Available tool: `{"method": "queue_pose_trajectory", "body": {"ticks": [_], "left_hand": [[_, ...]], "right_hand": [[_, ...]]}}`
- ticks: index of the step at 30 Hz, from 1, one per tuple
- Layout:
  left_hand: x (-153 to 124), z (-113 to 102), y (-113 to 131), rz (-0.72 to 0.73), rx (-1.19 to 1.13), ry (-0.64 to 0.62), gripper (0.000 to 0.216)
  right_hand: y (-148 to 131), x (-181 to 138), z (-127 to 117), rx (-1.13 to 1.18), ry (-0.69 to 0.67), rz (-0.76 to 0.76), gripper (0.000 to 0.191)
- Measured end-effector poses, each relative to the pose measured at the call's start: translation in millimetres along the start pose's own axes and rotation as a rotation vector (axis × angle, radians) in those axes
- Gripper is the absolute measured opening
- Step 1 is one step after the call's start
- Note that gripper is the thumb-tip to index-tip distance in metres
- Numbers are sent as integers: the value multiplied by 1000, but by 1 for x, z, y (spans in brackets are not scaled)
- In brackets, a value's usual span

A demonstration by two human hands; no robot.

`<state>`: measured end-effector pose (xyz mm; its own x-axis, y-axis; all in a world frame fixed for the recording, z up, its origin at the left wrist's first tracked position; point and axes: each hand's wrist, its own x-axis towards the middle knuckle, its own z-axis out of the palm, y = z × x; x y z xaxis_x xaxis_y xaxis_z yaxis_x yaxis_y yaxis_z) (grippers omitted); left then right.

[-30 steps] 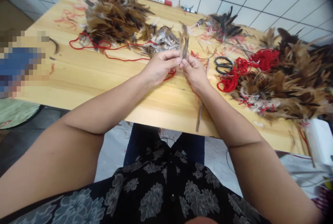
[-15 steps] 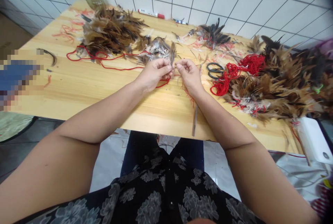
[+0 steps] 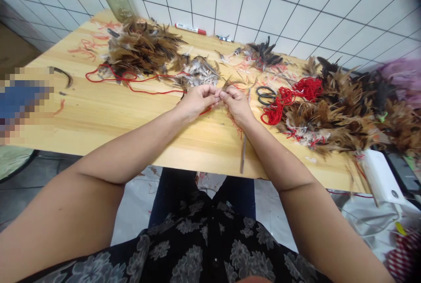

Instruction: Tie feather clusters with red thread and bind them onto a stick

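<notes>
My left hand and my right hand meet over the middle of the wooden table, fingertips pinched together. Between them they hold a small bunch of brown feathers that pokes out to the right behind the fingers. A red string runs from under my left hand across the table to the feather pile at the back left. Whether the string is in my fingers is hidden.
Black scissors and a tangle of red yarn lie right of my hands, with a big heap of brown feathers beyond. A red-capped marker lies by the tiled wall. A thin stick overhangs the near edge. A white device sits at the right.
The feather bunch stood upright between my fingers; now it is tipped low to the right. My hands parted a little, then closed together again. The view has tilted up slightly.
</notes>
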<state>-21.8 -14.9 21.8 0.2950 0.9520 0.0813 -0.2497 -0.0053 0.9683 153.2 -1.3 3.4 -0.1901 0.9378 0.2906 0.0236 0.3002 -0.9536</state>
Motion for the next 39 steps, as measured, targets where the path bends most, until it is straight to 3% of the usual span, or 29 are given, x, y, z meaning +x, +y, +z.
{"method": "queue_pose_trajectory", "body": {"ticks": [2,5,8,11,14,18,20,23,27,32,36,39], "left_hand": [[1,-5,1,53,122,0,16],[10,-19,10,184,483,116,13],[32,-32,28,304,868,206,20],[66,-36,45,349,1154,129,25],[101,-32,50,287,1372,110,26],[132,-27,36,100,1532,85,18],[140,-30,29,78,1521,57,13],[146,-38,28,114,1448,71,24],[133,-43,41,204,1293,125,32],[80,-39,49,345,1128,58,24],[41,-43,42,383,1192,15,12],[26,-51,36,368,1183,26,13]], "right_hand": [[-7,-3,-3,38,-14,26,73],[-18,-7,-14,59,-40,111,60],[-25,-8,-26,71,36,238,39],[-27,-6,-34,115,162,339,20],[-23,-4,-37,145,240,381,13],[-11,0,-37,100,258,298,15],[-3,3,-37,84,263,251,16],[9,6,-36,81,290,214,17],[20,11,-34,75,307,180,26],[25,14,-33,-31,301,108,43],[24,12,-34,-187,281,40,45],[24,10,-38,-300,269,-8,50]]}}
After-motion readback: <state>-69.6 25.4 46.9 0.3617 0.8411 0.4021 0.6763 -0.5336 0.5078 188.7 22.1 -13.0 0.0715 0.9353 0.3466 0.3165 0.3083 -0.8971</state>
